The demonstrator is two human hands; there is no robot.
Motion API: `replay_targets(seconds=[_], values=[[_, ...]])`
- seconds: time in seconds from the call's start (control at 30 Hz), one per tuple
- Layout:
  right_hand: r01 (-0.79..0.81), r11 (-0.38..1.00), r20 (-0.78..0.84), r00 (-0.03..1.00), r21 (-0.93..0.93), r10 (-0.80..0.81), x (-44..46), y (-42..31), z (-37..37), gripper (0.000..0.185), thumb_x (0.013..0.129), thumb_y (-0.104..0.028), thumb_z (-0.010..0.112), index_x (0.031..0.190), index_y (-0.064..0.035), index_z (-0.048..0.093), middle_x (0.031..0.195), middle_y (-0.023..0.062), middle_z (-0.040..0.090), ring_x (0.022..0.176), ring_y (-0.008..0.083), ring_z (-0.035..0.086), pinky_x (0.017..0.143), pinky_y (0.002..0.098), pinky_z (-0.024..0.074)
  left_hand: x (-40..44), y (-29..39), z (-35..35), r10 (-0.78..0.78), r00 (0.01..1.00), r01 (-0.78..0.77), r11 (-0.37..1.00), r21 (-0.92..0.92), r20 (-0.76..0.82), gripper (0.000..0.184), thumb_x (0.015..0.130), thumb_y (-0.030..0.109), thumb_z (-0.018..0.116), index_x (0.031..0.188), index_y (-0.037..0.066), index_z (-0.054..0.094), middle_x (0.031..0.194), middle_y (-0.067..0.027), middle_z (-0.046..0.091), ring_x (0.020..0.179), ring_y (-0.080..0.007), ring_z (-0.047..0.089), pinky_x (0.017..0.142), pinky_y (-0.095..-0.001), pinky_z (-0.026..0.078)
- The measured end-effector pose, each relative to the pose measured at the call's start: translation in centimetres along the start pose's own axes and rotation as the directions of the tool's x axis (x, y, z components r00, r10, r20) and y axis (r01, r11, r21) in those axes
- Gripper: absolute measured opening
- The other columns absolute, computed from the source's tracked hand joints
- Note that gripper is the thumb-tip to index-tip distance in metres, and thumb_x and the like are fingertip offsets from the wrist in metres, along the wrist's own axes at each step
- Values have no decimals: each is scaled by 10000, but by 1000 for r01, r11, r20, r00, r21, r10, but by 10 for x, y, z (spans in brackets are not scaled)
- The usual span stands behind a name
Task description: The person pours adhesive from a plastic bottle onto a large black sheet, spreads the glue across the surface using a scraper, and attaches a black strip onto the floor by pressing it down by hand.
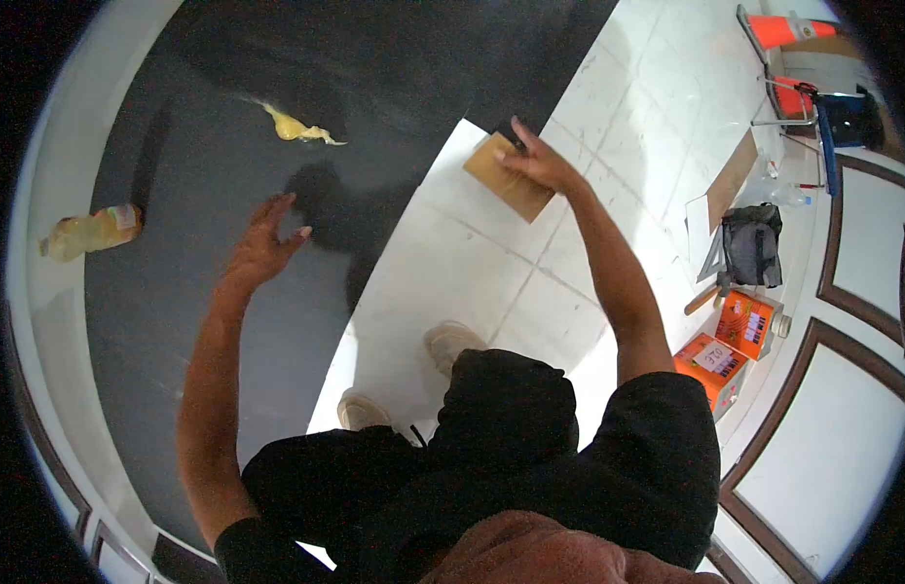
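White tiles [462, 277] lay beneath a seemingly light, stiff card [511, 185], best held by a long edge, which the right hand [545, 166] gripped, while the left hand [261, 248] hung open over black sheeting [296, 321].

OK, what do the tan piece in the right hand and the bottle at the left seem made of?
The tan piece looks matte, possibly cardboard or wood, judging by its flat brown face and straight edges. The bottle is probably smooth, see-through plastic: yellowish contents show through its wall.
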State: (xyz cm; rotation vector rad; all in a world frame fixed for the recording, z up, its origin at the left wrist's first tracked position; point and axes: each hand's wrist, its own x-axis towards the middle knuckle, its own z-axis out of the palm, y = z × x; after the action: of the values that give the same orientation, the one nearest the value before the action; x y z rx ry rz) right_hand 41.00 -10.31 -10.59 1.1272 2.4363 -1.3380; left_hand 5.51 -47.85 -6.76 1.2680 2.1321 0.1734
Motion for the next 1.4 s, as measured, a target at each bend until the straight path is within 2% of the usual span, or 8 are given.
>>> replay_targets(seconds=[0.13,0.4,0.77,0.83,0.93,1.07,1.2,1.4], values=[[-258,966,68,964,-8,258,30,23,-20,998,863,-698,576,1576,-94,223,1577,220,318,1430,353,371,1163,430,317,6,33,13,128,992,-129,992,7,21,668,928,354,691,1473,73,425,1535,-216,384,1431,-380,355,1161,-497,339],[-258,943,146,945,-212,292,-7,6,1,992,879,-717,526,1595,-144,147,1523,264,383,1394,398,417,1160,432,329,-36,-23,61,32,999,-35,995,-91,-36,657,912,299,713,1454,48,440,1487,-227,441,1381,-393,420,1143,-483,363],[-33,950,120,990,-309,73,-12,7,-9,847,950,-583,525,1518,9,317,1413,278,513,1321,372,504,1111,427,385,-123,-21,87,-149,972,118,978,-172,-183,653,900,279,723,1429,6,455,1429,-234,506,1331,-393,479,1116,-493,386],[-269,960,228,943,83,244,-3,-3,-28,679,982,-484,532,1445,4,442,1327,175,599,1196,278,590,1028,405,453,-143,-10,80,-183,962,143,970,-197,-202,655,901,290,727,1427,8,458,1419,-234,516,1324,-399,485,1105,-490,399],[-69,891,74,996,448,40,20,26,-14,434,980,-397,564,1197,-25,621,1055,79,677,946,206,659,891,380,534,-173,55,65,-454,883,400,859,-319,-116,643,922,364,700,1413,13,477,1430,-229,510,1318,-401,491,1102,-488,402],[-172,339,166,985,925,47,4,-43,38,317,996,-270,521,1249,-85,564,1139,79,636,992,228,645,902,403,534,-172,122,60,-335,930,362,777,-514,149,737,936,547,609,1412,-1,486,1454,-237,485,1316,-391,499,1104,-475,405],[-289,20,287,939,957,-188,-21,-102,102,270,1005,-186,544,1275,-176,542,1209,30,605,1050,199,600,855,390,526,-141,162,46,-174,954,294,712,-638,245,922,885,618,641,1498,-4,345,1492,-222,436,1377,-338,433,1146,-447,360],[-248,61,255,938,967,-236,-72,-207,164,247,973,-245,642,1202,-176,577,1114,-9,612,975,167,578,838,345,477,-126,144,31,-255,965,163,374,-913,68,893,888,642,607,1455,-13,394,1357,-152,549,1200,-281,543,1022,-418,424]])
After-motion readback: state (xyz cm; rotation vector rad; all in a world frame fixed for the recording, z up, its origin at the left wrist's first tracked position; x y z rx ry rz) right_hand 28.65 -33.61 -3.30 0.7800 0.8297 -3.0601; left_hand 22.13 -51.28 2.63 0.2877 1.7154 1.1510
